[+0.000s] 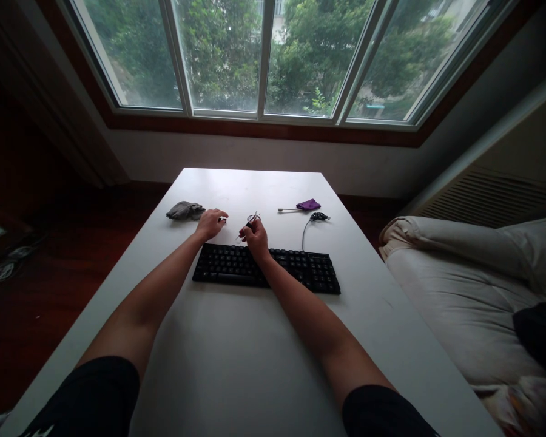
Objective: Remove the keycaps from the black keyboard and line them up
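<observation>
My right hand (256, 238) is closed around a small black-handled tool with thin wire loops (250, 225), which looks like a wire keycap puller. It is held just above the back edge of a black keyboard (230, 265), left of its middle. To the left, beyond the keyboard's back corner, my left hand (212, 224) is low over the table. Its fingers are curved around a small black piece (222, 220), possibly a keycap, at the fingertips. My right wrist and forearm cover part of the keys.
A crumpled grey cloth (185, 210) lies left of my left hand. At the back right are a purple cloth (308, 205), a thin light stick (289, 210) and the keyboard's bundled cable (319, 216). All rest on a white table (227, 352); a pale sofa (455, 303) stands at right.
</observation>
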### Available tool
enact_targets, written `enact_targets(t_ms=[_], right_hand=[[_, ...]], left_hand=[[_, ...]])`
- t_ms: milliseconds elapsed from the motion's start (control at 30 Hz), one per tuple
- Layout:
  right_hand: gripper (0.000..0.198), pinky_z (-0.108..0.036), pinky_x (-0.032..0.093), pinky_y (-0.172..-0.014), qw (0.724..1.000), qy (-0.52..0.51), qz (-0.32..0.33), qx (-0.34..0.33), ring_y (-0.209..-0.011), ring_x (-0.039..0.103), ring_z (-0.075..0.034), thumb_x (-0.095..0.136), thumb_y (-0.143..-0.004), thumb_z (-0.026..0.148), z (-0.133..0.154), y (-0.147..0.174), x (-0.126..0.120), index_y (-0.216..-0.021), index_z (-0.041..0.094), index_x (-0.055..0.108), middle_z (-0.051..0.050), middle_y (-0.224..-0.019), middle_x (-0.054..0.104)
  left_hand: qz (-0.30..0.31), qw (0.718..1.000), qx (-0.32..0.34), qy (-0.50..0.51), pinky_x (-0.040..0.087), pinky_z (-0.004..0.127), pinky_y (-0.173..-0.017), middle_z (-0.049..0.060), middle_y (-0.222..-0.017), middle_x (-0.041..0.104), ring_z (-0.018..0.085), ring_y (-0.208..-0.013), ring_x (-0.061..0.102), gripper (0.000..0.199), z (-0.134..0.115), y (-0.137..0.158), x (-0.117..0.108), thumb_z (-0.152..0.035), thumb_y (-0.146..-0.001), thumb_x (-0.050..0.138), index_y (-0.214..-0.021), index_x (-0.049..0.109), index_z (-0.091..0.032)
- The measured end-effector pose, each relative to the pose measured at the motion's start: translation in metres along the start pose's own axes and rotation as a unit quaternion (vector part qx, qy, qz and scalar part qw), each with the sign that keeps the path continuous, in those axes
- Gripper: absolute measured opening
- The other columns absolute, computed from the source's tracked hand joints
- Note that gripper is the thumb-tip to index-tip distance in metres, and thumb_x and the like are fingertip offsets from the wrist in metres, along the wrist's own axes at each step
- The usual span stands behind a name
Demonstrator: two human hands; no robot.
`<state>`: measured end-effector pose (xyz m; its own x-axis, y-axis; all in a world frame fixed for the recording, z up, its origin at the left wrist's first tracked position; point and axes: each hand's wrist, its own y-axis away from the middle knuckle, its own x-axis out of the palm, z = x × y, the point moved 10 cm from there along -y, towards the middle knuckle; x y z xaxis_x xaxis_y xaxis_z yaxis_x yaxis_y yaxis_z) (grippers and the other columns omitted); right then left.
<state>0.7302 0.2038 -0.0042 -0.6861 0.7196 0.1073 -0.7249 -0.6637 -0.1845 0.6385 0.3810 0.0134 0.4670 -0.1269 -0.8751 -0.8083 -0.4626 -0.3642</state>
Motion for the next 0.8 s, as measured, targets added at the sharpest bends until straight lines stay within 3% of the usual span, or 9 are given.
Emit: enact_targets(t_ms=[200,433,500,633,700,800], right_hand=[[0.024,-0.023,0.049,-0.049,1.0,0.002,0.011,-0.009,-0.055,0.062,-0.013,0.061,-0.082,0.037,-0.001,0.0,0.002,-0.092,0.026,0.042,0.006,-0.071,0.065],[0.025,-0.023,0.048,-0.049,1.0,0.001,0.013,-0.01,-0.054,0.061,-0.013,0.061,-0.084,0.041,-0.001,0.001,0.002,-0.094,0.026,0.044,0.005,-0.07,0.065],[0.026,-0.023,0.048,-0.048,1.0,0.0,0.013,-0.007,-0.053,0.06,-0.013,0.061,-0.084,0.042,-0.001,0.001,0.003,-0.094,0.026,0.044,0.006,-0.069,0.065],[0.026,-0.023,0.048,-0.048,1.0,-0.004,0.014,-0.002,-0.053,0.06,-0.013,0.062,-0.083,0.042,-0.002,0.0,0.004,-0.093,0.026,0.044,0.006,-0.068,0.064],[0.026,-0.023,0.047,-0.048,1.0,-0.004,0.013,-0.001,-0.053,0.06,-0.013,0.062,-0.083,0.041,-0.002,0.001,0.003,-0.093,0.026,0.044,0.006,-0.068,0.064],[0.025,-0.022,0.047,-0.049,1.0,-0.005,0.01,0.003,-0.054,0.06,-0.013,0.061,-0.083,0.041,-0.002,0.001,0.002,-0.093,0.026,0.044,0.006,-0.069,0.064]], left_hand=[[-0.036,0.998,-0.037,0.031,0.043,0.044,-0.107,0.007,-0.12,0.069,0.028,-0.115,0.057,0.027,0.022,0.043,-0.01,-0.025,-0.091,0.056,-0.11,0.074,-0.024],[-0.122,0.983,-0.115,-0.07,0.026,0.054,-0.12,0.011,-0.143,0.055,0.034,-0.141,0.037,0.031,0.069,0.057,-0.056,-0.026,-0.091,0.057,-0.118,0.073,-0.024],[-0.088,0.984,-0.136,-0.079,0.02,0.057,-0.122,0.009,-0.153,0.047,0.036,-0.146,0.029,0.037,0.087,0.049,-0.056,-0.03,-0.09,0.06,-0.125,0.071,-0.027],[0.069,0.978,-0.188,-0.058,0.021,0.064,-0.12,0.005,-0.163,0.036,0.04,-0.15,0.023,0.049,0.119,0.042,-0.023,-0.048,-0.088,0.062,-0.135,0.065,-0.036],[0.077,0.972,-0.214,-0.061,0.021,0.066,-0.119,0.005,-0.165,0.033,0.04,-0.151,0.022,0.051,0.128,0.045,-0.015,-0.052,-0.091,0.056,-0.139,0.062,-0.035],[0.026,0.964,-0.249,-0.084,0.018,0.07,-0.118,0.009,-0.165,0.032,0.039,-0.151,0.021,0.052,0.136,0.055,-0.019,-0.051,-0.094,0.048,-0.14,0.06,-0.031]])
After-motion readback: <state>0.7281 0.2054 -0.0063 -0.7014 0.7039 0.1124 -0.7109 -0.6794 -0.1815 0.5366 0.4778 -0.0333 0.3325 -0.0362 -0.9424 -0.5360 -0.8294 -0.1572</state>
